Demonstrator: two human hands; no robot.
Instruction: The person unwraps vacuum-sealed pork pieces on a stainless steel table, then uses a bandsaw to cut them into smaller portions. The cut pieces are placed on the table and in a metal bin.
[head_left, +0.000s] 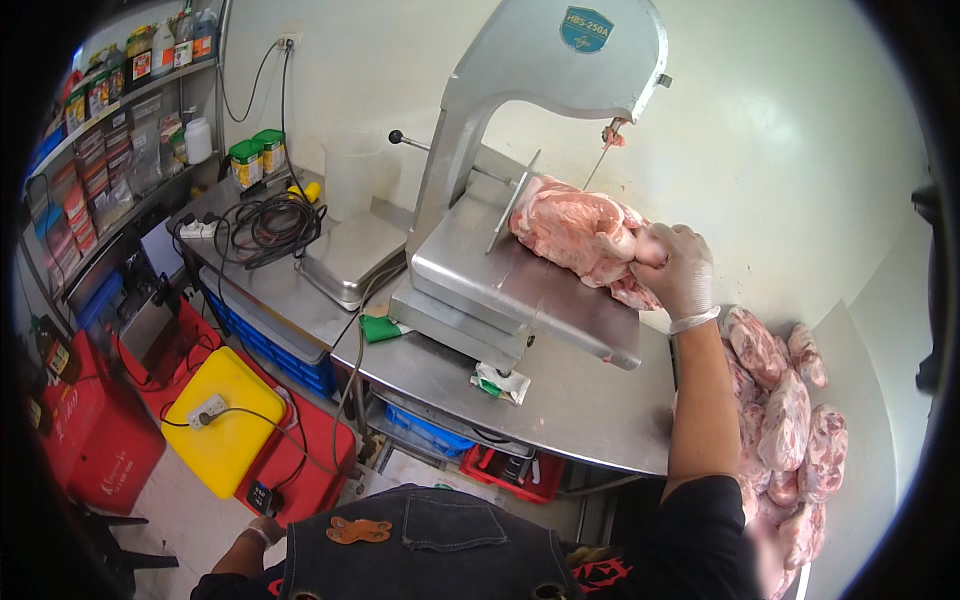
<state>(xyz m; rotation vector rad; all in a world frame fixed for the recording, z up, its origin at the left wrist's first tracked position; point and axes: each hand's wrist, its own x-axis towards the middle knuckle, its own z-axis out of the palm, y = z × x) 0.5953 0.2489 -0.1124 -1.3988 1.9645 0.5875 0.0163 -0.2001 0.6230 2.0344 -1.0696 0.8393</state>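
On the steel table (457, 259) of a meat band saw (480, 90) lies a large piece of raw meat (574, 225), its left end against the upright guide plate (514, 202). The saw blade (596, 169) comes down behind the meat from the saw's upper arm. My right hand (679, 270), in a clear glove, grips the narrow bony end of the meat. Low on the left, my left hand (268, 529) is beside a small black electrical box (261, 495). Its fingers are too small and partly hidden to tell what they do.
Several pieces of raw meat (784, 420) are heaped at right, against the wall. Left of the saw stand a steel scale (356, 251) and coiled black cable (270, 225). A power strip (206, 411) rests on a yellow lid (225, 442); cords hang around it.
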